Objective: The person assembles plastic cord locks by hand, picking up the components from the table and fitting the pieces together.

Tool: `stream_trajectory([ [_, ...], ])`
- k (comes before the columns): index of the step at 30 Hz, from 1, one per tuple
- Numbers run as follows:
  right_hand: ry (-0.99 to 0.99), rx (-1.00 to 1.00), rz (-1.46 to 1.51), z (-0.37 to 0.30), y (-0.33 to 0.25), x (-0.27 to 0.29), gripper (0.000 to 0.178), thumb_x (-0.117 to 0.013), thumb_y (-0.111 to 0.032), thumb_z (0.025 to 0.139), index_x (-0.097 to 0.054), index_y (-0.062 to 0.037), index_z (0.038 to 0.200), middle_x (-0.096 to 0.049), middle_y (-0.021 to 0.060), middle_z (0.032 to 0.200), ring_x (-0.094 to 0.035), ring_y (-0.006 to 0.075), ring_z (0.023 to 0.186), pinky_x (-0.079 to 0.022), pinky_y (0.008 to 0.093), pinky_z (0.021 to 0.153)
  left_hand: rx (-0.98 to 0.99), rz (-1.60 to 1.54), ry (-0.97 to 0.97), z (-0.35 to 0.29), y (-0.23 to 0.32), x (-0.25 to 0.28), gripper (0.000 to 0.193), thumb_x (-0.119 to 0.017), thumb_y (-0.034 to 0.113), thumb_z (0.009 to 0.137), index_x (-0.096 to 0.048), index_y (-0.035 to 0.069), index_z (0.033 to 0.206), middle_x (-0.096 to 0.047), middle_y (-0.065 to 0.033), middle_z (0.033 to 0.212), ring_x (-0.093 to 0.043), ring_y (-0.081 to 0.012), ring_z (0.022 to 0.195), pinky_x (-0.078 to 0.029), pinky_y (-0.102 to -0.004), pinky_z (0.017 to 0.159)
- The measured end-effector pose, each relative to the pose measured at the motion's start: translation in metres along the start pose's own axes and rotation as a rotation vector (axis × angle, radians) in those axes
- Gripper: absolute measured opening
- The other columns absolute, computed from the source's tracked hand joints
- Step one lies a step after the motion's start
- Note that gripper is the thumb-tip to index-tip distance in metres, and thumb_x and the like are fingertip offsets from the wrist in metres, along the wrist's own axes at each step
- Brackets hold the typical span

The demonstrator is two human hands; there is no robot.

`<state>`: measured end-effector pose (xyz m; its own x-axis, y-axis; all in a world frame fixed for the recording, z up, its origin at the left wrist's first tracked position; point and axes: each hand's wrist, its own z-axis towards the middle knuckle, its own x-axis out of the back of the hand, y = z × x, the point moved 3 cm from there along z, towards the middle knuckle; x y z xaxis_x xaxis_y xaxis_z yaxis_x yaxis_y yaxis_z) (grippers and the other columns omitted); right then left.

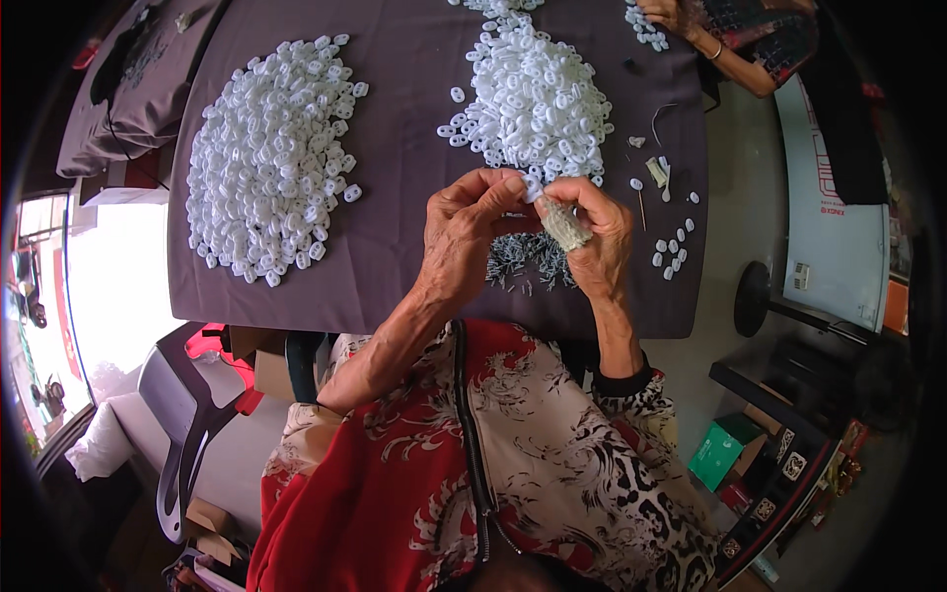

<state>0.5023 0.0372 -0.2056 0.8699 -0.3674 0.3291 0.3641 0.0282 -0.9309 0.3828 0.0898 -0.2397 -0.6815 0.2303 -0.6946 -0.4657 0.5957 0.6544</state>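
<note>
By the grey peg heap (529, 259), left hand (456, 235) and right hand (602, 235), fingertips pinched closed, share one white two-hole plastic piece (533, 186), presumably to steady it, the right's pale finger wrap (565, 228) probably guarding skin.

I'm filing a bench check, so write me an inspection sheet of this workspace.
Surface: dark tablecloth
Parts: left white heap, right white heap, grey pieces nearer the person
Hands: left hand and right hand pinch a white piece; beige wrapping at a right-hand finger
Clutter: thin stick, loose white pieces at right
Cables: cord-like dark line, upper left; unconfirmed
Surroundings: grey chair, green box, another person's arm
</note>
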Motion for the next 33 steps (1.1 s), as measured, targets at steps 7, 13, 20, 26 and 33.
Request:
stream_trajectory([
  [7,0.001,0.164,-0.223,0.0007,-0.0037,-0.0024,0.009,-0.063,-0.005,0.073,-0.057,-0.0017,0.08,-0.06,0.0067,0.07,-0.058,0.0148,0.064,-0.045,0.0267,0.06,-0.008,0.016,0.006,0.0004,-0.0016,0.0039,0.02,-0.06,0.017,0.083,-0.059,-0.002,0.091,-0.06,-0.0066,0.081,-0.059,-0.0152,0.075,-0.051,-0.031,0.072],
  [13,-0.019,0.097,-0.15,0.0003,0.0002,0.0004,0.009,-0.062,-0.008,0.077,-0.058,-0.0007,0.082,-0.058,0.0017,0.069,-0.053,0.0072,0.066,-0.042,0.0216,0.06,0.049,-0.011,-0.021,-0.0002,-0.0032,0.0048,0.023,-0.059,0.017,0.084,-0.059,-0.003,0.097,-0.06,-0.0076,0.084,-0.059,-0.016,0.078,-0.051,-0.0317,0.076],
  [20,-0.042,0.033,-0.193,0.0004,0.0002,-0.0025,0.009,-0.063,-0.007,0.075,-0.058,-0.0016,0.08,-0.06,0.0071,0.07,-0.058,0.0146,0.064,-0.044,0.0262,0.058,0.056,-0.02,-0.038,0.0019,-0.0072,0.0092,0.024,-0.059,0.017,0.084,-0.059,-0.004,0.096,-0.061,-0.0078,0.084,-0.06,-0.0161,0.077,-0.051,-0.0319,0.077],
  [26,-0.03,-0.197,0.04,-0.0013,0.0026,-0.0012,0.012,-0.061,-0.012,0.08,-0.06,-0.0003,0.082,-0.059,0.0022,0.065,-0.053,0.0066,0.059,-0.041,0.0207,0.056,0.079,-0.065,-0.045,0.0003,-0.0047,0.0045,0.023,-0.059,0.017,0.084,-0.059,-0.003,0.095,-0.061,-0.0085,0.085,-0.061,-0.018,0.078,-0.052,-0.0325,0.075],
  [33,-0.044,-0.187,-0.056,-0.0015,0.0024,-0.0008,0.014,-0.061,-0.014,0.08,-0.06,-0.0005,0.082,-0.058,0.0016,0.066,-0.054,0.0064,0.059,-0.041,0.0197,0.055,0.053,-0.009,-0.079,-0.0015,-0.0045,0.005,0.02,-0.055,0.015,0.086,-0.058,-0.002,0.095,-0.06,-0.0068,0.084,-0.059,-0.0167,0.079,-0.05,-0.0358,0.077],
])
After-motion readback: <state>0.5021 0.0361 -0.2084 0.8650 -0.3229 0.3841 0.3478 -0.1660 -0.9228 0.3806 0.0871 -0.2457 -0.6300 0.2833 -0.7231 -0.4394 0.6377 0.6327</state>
